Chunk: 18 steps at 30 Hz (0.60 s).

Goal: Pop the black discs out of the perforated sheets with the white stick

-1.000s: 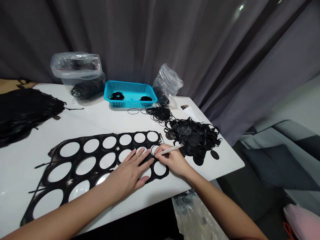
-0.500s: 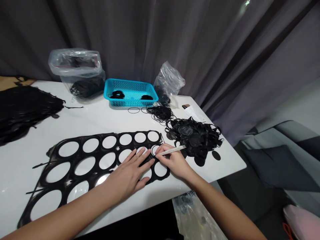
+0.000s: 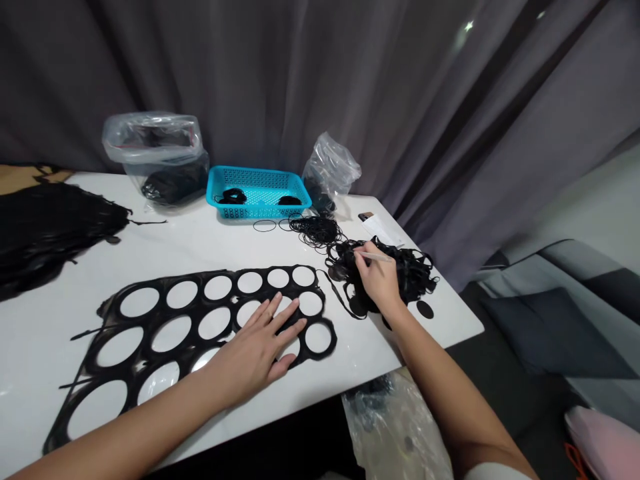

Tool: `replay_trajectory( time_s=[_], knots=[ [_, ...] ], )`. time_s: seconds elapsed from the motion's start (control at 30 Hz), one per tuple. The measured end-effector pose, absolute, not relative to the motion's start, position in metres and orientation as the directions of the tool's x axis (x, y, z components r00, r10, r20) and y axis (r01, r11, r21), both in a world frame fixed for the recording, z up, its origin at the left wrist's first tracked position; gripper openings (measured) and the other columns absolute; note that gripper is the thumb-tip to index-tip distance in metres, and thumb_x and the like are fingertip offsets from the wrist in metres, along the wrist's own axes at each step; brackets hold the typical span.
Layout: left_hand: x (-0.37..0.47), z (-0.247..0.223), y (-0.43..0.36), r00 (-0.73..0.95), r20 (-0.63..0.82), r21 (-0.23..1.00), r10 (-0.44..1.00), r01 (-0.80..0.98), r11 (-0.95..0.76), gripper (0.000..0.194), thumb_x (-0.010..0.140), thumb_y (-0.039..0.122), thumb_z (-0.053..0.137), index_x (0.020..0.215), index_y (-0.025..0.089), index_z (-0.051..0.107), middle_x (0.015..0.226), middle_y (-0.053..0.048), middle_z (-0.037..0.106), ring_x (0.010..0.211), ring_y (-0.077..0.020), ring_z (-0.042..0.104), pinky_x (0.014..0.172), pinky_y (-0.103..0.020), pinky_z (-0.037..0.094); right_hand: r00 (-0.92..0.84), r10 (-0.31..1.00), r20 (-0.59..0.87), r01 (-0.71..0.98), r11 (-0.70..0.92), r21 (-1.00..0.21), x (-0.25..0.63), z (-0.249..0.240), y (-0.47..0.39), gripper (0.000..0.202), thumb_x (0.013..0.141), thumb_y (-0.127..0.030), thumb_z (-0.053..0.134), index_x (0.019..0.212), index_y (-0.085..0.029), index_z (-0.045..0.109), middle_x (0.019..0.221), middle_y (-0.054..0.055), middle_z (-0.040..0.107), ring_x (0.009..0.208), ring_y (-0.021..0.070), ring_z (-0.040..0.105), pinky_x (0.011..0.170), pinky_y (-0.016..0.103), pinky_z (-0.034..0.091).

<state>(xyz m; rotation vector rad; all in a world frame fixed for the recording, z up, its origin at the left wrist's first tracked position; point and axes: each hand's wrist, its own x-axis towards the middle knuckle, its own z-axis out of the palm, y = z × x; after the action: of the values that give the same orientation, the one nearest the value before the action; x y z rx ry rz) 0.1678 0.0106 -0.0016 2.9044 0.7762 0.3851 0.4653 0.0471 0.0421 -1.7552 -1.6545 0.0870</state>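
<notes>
My left hand [image 3: 260,343] lies flat with fingers spread on a black rubber-like sheet [image 3: 143,320], which has rows of large round holes. In my right hand [image 3: 381,283] is a thin pale stick-like tool [image 3: 375,256], held much like a pen. That hand is over a heap of black rings, strips and discs [image 3: 413,270] to the right of the sheet. A thin black strip [image 3: 340,293] curves over the table between sheet and heap. Whether the fingers also pinch a scrap is hidden.
On the white table [image 3: 200,243] stand a blue basket [image 3: 260,212] with black rings, a clear bag [image 3: 155,153] and a smaller plastic bag [image 3: 333,163]. Thin black rings [image 3: 317,230] lie before the basket. Stacked black sheets [image 3: 50,227] lie left. A loose disc [image 3: 425,309] lies near the right edge.
My right hand has moved right with the tool, from the sheet's right end to the heap. A black strip now trails between them. My left hand has stayed on the sheet.
</notes>
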Motion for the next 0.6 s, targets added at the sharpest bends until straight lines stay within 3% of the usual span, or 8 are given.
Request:
replay_trajectory(
  time_s=[0.13, 0.23, 0.43, 0.6],
  knots=[
    [0.169, 0.006, -0.001, 0.851, 0.230, 0.141, 0.472, 0.450, -0.882, 0.057, 0.097, 0.045, 0.053, 0.148, 0.023, 0.043, 0.157, -0.010, 0.039, 0.147, -0.0345, 0.029, 0.118, -0.051, 0.029, 0.133, 0.987, 0.090, 0.456, 0.020, -0.890, 0.453, 0.043, 0.021, 0.017, 0.087, -0.034, 0.061, 0.076, -0.021, 0.056, 0.088, 0.005, 0.072, 0.072, 0.0175, 0.061, 0.067, 0.030, 0.045],
    [0.171, 0.005, -0.017, 0.865, 0.237, 0.174, 0.443, 0.411, -0.895, 0.050, 0.097, 0.044, 0.055, 0.142, 0.024, 0.050, 0.153, -0.012, 0.045, 0.143, -0.0324, 0.039, 0.117, -0.049, 0.031, -0.016, 0.992, -0.127, 0.195, -0.121, -0.973, 0.429, 0.038, -0.013, 0.018, 0.083, -0.037, 0.066, 0.082, -0.020, 0.059, 0.090, 0.005, 0.071, 0.070, 0.0162, 0.062, 0.061, 0.028, 0.046],
    [0.170, -0.004, -0.040, 0.832, 0.240, 0.226, 0.501, 0.454, -0.862, 0.050, 0.097, 0.041, 0.057, 0.144, 0.027, 0.048, 0.157, -0.011, 0.039, 0.146, -0.0359, 0.030, 0.116, -0.054, 0.032, -0.145, 0.979, -0.143, 0.343, -0.086, -0.935, 0.407, 0.034, -0.058, 0.011, 0.086, -0.028, 0.062, 0.080, -0.019, 0.063, 0.089, 0.004, 0.069, 0.083, 0.0171, 0.061, 0.076, 0.030, 0.046],
    [0.170, -0.005, -0.041, 0.824, 0.258, 0.253, 0.505, 0.446, -0.858, 0.047, 0.097, 0.041, 0.056, 0.142, 0.029, 0.050, 0.158, -0.009, 0.037, 0.148, -0.0364, 0.026, 0.117, -0.056, 0.029, -0.154, 0.983, -0.099, 0.371, -0.036, -0.928, 0.406, 0.030, -0.066, 0.010, 0.087, -0.025, 0.059, 0.079, -0.020, 0.061, 0.092, 0.003, 0.068, 0.087, 0.0175, 0.062, 0.077, 0.029, 0.045]
  ],
)
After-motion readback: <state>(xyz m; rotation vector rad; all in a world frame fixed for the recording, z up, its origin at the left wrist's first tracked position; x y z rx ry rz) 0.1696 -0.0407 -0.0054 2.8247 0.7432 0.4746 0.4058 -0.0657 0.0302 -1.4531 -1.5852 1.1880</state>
